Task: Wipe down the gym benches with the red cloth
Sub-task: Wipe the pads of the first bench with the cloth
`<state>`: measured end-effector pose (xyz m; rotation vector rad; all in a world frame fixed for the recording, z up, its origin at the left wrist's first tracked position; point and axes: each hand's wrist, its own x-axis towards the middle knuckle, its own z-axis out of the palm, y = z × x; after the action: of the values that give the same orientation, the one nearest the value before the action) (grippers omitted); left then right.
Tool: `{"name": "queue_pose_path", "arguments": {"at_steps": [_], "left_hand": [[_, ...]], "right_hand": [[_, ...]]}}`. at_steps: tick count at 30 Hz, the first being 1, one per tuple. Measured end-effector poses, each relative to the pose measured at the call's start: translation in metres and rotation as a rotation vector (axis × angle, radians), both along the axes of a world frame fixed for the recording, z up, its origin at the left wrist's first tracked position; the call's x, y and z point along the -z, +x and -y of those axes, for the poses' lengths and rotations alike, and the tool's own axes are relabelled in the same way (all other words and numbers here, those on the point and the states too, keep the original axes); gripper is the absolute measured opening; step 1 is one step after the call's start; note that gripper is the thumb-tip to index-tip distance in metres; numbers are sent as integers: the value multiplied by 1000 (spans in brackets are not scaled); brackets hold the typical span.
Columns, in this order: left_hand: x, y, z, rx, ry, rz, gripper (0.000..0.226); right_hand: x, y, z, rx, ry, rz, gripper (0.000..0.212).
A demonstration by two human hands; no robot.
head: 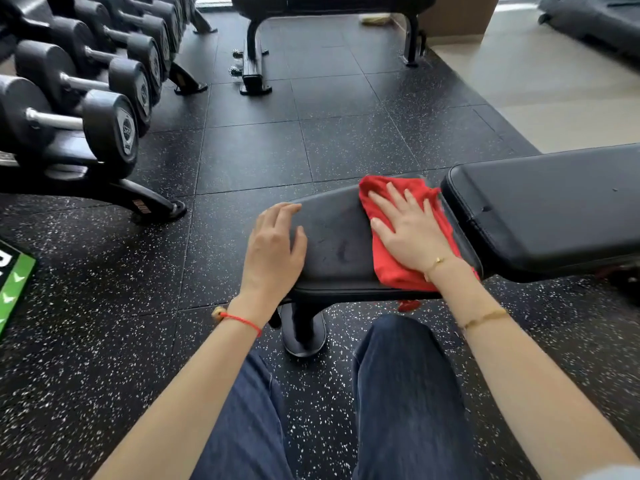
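The right hand (412,233) lies flat, fingers spread, pressing the red cloth (391,268) onto the black bench seat pad (336,247); the cloth sits under its palm and fingertips. The left hand (273,251) rests open with fingers loosely curved over the pad's left end, gripping nothing.

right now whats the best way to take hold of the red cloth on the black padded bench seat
Pinch the bunched far edge of the red cloth, coming from above. It lies flat on the black padded bench seat under the open right hand, so only that raised edge, past the fingers, offers a fold to grip.
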<state>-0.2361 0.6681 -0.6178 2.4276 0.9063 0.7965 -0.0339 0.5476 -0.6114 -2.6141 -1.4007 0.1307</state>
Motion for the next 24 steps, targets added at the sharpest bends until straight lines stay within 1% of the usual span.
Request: {"name": "queue_pose_path", "arguments": {"at_steps": [2, 4, 8, 11, 15, 18, 21, 24], "left_hand": [[1, 12, 2, 17, -1, -37, 38], [3, 21, 2, 14, 16, -81, 37], [14, 25, 1, -5, 72, -133, 35], [19, 24, 1, -13, 102, -124, 34], [21, 24, 3, -28, 117, -116, 35], [20, 25, 4, -38, 111, -103, 35], [20, 26, 4, -53, 108, -90, 35], [21, 25, 3, -54, 108, -90, 36]], "right_hand": [[-3, 8, -21, 39, -34, -10, 54], [-3, 5, -27, 30, -29, -18, 55], [5, -12, 21, -60, 45, 20, 59], [7, -8, 47, -77, 53, 14, 58], [0, 24, 5, 18, -21, -31, 54], [-5, 25, -35, 51, -53, -69, 54], [-4, -4, -40, -47, -17, -79, 54], [3, -35, -10, -207, 64, -33, 53]]}}
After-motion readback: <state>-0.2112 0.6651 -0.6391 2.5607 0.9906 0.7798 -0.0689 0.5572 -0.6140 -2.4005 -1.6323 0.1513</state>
